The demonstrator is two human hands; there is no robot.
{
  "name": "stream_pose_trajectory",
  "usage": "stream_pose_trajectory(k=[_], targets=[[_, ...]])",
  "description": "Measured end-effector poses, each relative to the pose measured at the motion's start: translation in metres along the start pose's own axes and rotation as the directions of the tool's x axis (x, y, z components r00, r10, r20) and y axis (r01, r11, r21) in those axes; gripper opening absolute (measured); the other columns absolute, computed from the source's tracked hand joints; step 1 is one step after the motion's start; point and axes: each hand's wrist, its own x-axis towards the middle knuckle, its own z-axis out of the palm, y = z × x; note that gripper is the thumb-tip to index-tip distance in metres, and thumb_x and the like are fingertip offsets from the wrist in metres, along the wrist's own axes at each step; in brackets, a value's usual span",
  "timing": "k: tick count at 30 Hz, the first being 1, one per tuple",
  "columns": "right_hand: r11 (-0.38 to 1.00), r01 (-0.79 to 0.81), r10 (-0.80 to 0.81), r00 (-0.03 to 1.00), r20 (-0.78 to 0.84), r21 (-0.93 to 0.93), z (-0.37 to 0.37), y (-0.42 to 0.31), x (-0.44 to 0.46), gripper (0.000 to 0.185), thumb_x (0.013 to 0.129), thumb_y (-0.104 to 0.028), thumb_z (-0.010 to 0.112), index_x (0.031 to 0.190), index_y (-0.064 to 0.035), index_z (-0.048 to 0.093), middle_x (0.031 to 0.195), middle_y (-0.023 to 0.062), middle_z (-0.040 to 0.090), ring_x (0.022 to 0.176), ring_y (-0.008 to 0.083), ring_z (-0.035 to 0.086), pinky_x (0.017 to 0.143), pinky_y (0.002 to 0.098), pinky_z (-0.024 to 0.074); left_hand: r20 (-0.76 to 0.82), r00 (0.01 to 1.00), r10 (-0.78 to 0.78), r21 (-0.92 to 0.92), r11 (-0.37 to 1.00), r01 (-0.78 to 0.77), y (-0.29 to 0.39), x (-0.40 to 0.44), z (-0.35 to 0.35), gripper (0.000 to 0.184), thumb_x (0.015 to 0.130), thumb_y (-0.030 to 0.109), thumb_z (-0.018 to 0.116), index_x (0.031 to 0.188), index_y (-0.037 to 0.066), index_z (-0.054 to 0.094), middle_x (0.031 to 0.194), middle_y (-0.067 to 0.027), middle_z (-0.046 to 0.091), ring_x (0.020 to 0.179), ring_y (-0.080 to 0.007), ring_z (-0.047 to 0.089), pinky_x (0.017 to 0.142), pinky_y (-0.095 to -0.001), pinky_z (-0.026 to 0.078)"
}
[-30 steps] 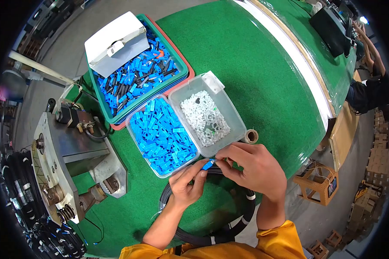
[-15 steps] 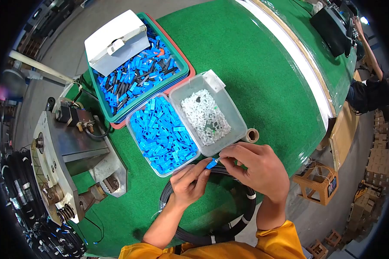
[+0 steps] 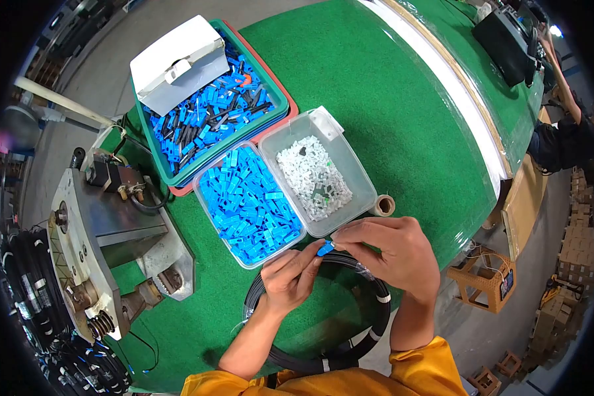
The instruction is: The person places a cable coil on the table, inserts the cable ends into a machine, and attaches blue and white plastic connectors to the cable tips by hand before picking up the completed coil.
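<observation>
My left hand (image 3: 287, 280) is closed in a pinch on a small blue plastic connector (image 3: 325, 249), held above the near edge of the bins. At the connector's right end, my right hand (image 3: 396, 254) pinches a tiny whitish piece, mostly covered by the fingertips. Whether that piece sits inside the connector or only touches it, I cannot tell. Below both hands lies a coil of black cable (image 3: 251, 297) with white tape bands. Just beyond them stand a clear tub (image 3: 249, 266) full of blue connectors and a second clear tub (image 3: 358, 158) of small white pieces.
Green trays (image 3: 280, 109) of blue and black parts, with a white box (image 3: 178, 59) on top, stand at the back left. A metal press (image 3: 112, 231) is at left. A cardboard tube (image 3: 385, 205) lies by the right tub. Another person's arm (image 3: 564, 79) shows far right.
My right fingers have shifted slightly left over the connector's end, and the connector has turned a little. My left hand has barely moved.
</observation>
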Motion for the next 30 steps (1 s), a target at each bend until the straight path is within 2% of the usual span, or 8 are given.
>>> stream_pose_trajectory(k=[5, 7, 8, 10, 20, 26, 28, 30], targets=[[0.994, -0.035, 0.036, 0.999, -0.008, 0.105, 0.004, 0.002, -0.003, 0.010, 0.081, -0.001, 0.072, 0.091, -0.0014, 0.070, 0.086, 0.0124, 0.072, 0.076, 0.0286, 0.072, 0.066, 0.0322, 0.0565, -0.027, 1.000, -0.010, -0.052, 0.999, 0.008, -0.001, -0.003, 0.003, 0.031, 0.080, -0.006, 0.071, 0.111, -0.003, 0.071, 0.063, -0.0059, 0.061, 0.053, -0.0145, 0.056, 0.052, -0.0263, 0.044], [0.978, -0.078, 0.087, 0.996, -0.037, 0.194, 0.008, 0.005, -0.006, 0.010, 0.080, 0.000, 0.074, 0.089, 0.0001, 0.071, 0.088, 0.0116, 0.074, 0.078, 0.0258, 0.073, 0.069, 0.0308, 0.0571, 0.022, 0.999, -0.024, -0.055, 0.998, 0.025, 0.000, -0.002, 0.000, 0.019, 0.091, -0.003, 0.063, 0.108, -0.009, 0.069, 0.071, -0.0100, 0.068, 0.061, -0.0150, 0.067, 0.057, -0.0254, 0.052], [0.978, -0.077, 0.086, 0.996, -0.037, 0.195, 0.009, 0.005, -0.008, 0.010, 0.080, 0.000, 0.074, 0.089, 0.0001, 0.071, 0.088, 0.0116, 0.074, 0.078, 0.0258, 0.073, 0.069, 0.0308, 0.0571, 0.022, 1.000, -0.023, -0.054, 0.998, 0.024, 0.000, -0.003, 0.001, 0.019, 0.091, -0.003, 0.063, 0.108, -0.009, 0.069, 0.071, -0.0100, 0.068, 0.061, -0.0150, 0.067, 0.057, -0.0254, 0.052], [0.953, -0.120, 0.140, 0.989, -0.051, 0.279, 0.012, 0.006, -0.011, 0.012, 0.078, 0.002, 0.075, 0.089, 0.0020, 0.072, 0.091, 0.0110, 0.075, 0.081, 0.0237, 0.074, 0.072, 0.0298, 0.0584, -0.042, 0.999, -0.012, -0.083, 0.997, 0.009, -0.002, -0.004, 0.005, 0.031, 0.081, -0.007, 0.069, 0.111, -0.003, 0.071, 0.065, -0.0064, 0.067, 0.054, -0.0150, 0.061, 0.053, -0.0263, 0.047], [0.950, -0.082, 0.121, 0.986, -0.114, 0.300, 0.023, 0.010, -0.019, 0.015, 0.079, 0.008, 0.072, 0.092, 0.0025, 0.072, 0.092, 0.0120, 0.075, 0.086, 0.0236, 0.074, 0.072, 0.0304, 0.0599, -0.020, 1.000, -0.005, -0.043, 0.999, 0.004, -0.002, -0.003, 0.003, 0.030, 0.080, -0.008, 0.069, 0.110, -0.003, 0.072, 0.062, -0.0060, 0.065, 0.053, -0.0148, 0.060, 0.052, -0.0267, 0.046], [0.922, -0.139, 0.238, 0.939, -0.247, 0.360, 0.050, -0.001, -0.026, 0.021, 0.080, 0.007, 0.073, 0.101, 0.0034, 0.071, 0.090, 0.0106, 0.074, 0.079, 0.0145, 0.072, 0.068, 0.0248, 0.0571, -0.069, 0.997, -0.046, -0.107, 0.994, 0.038, 0.001, -0.003, 0.004, 0.023, 0.085, -0.004, 0.068, 0.108, -0.005, 0.071, 0.063, -0.0066, 0.066, 0.052, -0.0163, 0.061, 0.051, -0.0274, 0.047], [0.749, -0.187, 0.460, 0.837, -0.297, 0.635, 0.070, -0.010, -0.032, 0.027, 0.083, 0.005, 0.073, 0.110, 0.0055, 0.068, 0.092, 0.0092, 0.072, 0.079, 0.0104, 0.068, 0.070, 0.0233, 0.0562, -0.077, 0.997, 0.002, -0.089, 0.996, -0.009, 0.000, -0.003, 0.003, 0.013, 0.087, -0.001, 0.069, 0.099, -0.004, 0.070, 0.064, -0.0076, 0.066, 0.053, -0.0174, 0.062, 0.051, -0.0278, 0.047], [0.772, -0.175, 0.449, 0.831, -0.329, 0.612, 0.086, -0.009, -0.040, 0.030, 0.083, 0.005, 0.073, 0.112, 0.0060, 0.066, 0.092, 0.0088, 0.071, 0.080, 0.0102, 0.068, 0.071, 0.0233, 0.0561, -0.088, 0.996, 0.011, -0.072, 0.997, -0.017, 0.000, -0.003, 0.001, 0.010, 0.087, 0.000, 0.069, 0.096, -0.004, 0.069, 0.063, -0.0079, 0.066, 0.052, -0.0175, 0.062, 0.051, -0.0279, 0.047]])
